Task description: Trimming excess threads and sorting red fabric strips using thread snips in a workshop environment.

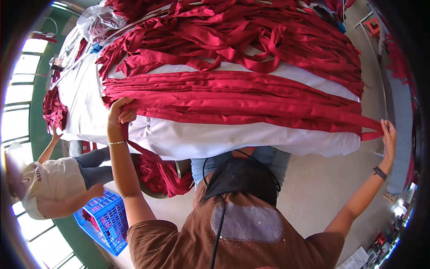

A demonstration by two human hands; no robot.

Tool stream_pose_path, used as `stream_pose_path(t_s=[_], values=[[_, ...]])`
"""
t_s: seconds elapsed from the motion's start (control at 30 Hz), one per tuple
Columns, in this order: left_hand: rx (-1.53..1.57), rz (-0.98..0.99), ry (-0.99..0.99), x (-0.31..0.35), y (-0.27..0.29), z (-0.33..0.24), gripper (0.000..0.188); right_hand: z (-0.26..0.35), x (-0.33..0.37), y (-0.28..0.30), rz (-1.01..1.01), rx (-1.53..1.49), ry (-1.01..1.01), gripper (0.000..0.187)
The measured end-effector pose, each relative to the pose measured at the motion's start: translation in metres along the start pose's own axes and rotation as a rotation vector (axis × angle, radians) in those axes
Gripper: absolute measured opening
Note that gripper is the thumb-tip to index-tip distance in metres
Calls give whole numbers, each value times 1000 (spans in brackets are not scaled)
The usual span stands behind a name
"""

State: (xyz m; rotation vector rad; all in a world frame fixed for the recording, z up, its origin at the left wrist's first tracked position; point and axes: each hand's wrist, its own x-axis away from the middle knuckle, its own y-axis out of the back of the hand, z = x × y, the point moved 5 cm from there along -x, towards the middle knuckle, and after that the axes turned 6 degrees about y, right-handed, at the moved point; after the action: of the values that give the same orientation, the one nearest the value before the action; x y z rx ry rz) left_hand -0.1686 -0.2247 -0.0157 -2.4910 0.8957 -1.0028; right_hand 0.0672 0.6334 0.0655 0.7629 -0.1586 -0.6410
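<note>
Long red fabric strips (233,96) lie side by side across the white-covered table (197,136) in front of me. My left hand (123,111) is closed on the left end of the nearest red strip, and a tail of it hangs down past the table edge. At the far right, my right hand (389,134) pinches the other end of a red strip just beyond the table's right edge. Between my hands the strip runs along the near side of the flat bundle. The fingertips of my left hand are partly hidden.
A tangled heap of red strips (215,33) covers the table's far side. Below the left edge stands a container of red fabric (154,177), near a blue plastic crate (105,219). Another person (58,181) works at the left. A clear plastic bag (98,22) lies far left.
</note>
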Motion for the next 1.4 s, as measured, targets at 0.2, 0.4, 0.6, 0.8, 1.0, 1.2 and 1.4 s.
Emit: stream_pose_path(t_s=[0.2, 0.4, 0.6, 0.8, 1.0, 1.2, 1.4], values=[[-564, -258, -146, 6, -28, -13, 43, -29, -15, 19, -53, 119, 128, 27], [-791, -155, -105, 12, -33, -19, 15, -84, -31, 72, -313, 383, 208, 45], [-710, -141, 3, 7, -24, -25, 17, -150, -33, 112, -368, 670, 18, 58], [-896, -317, -130, -21, -59, -39, 14, -174, -53, 139, -455, 986, -84, 70], [-1020, -433, 71, -37, -66, -43, 28, -191, -66, 135, -384, 1109, 14, 63], [-1018, -390, 7, -29, -74, -45, 18, -153, -49, 31, -307, 1094, 192, 34], [-1064, -242, -103, 4, -54, -35, 41, 104, 63, -119, -229, 350, 648, 19]])
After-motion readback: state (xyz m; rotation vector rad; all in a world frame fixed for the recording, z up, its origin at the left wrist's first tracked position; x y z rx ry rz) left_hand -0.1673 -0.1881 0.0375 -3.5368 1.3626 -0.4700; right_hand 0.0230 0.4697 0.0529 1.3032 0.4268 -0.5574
